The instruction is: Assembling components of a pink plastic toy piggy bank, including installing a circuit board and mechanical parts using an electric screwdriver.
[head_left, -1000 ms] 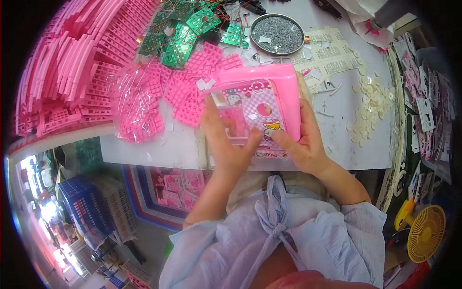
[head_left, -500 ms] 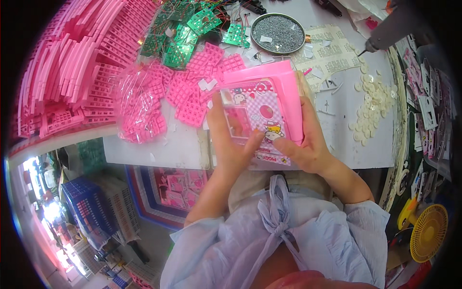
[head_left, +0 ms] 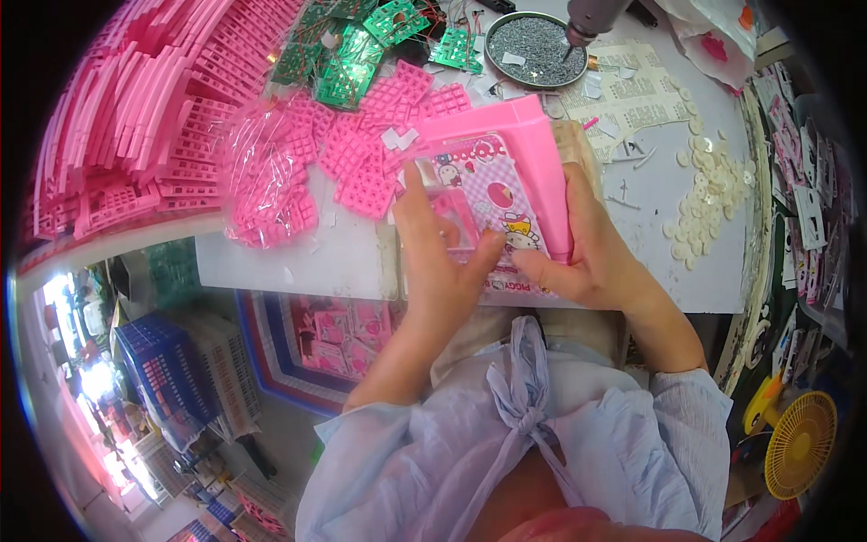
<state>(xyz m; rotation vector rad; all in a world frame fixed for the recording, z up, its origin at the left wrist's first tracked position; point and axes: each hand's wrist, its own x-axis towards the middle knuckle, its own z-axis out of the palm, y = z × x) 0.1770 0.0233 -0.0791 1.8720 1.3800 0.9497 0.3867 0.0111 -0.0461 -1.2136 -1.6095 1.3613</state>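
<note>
With both hands I hold a pink plastic toy casing point(head_left: 528, 135) above the near edge of the table. A printed front panel point(head_left: 506, 199), with a checked pattern, cartoon figures and a window at its left, lies against it. My left hand point(head_left: 442, 257) grips the left side, its thumb on the panel's lower part. My right hand point(head_left: 587, 248) wraps the right edge with its thumb on the panel's lower right. The fingers behind the casing are hidden. Just beyond are pink keypad pieces point(head_left: 366, 176) with white paper bits on them.
Pink grid-like casings point(head_left: 126, 117) are stacked at left beside a clear bag of keypads point(head_left: 266, 194). Green circuit boards point(head_left: 352, 68) and a round dish of screws point(head_left: 533, 54) lie at the back, under a hanging power screwdriver point(head_left: 591, 16). White discs point(head_left: 709, 199) are scattered at right.
The hanging screwdriver has swung left, from over the paper sheet to over the screw dish. The view has shifted slightly; my grip on the casing stays much the same.
</note>
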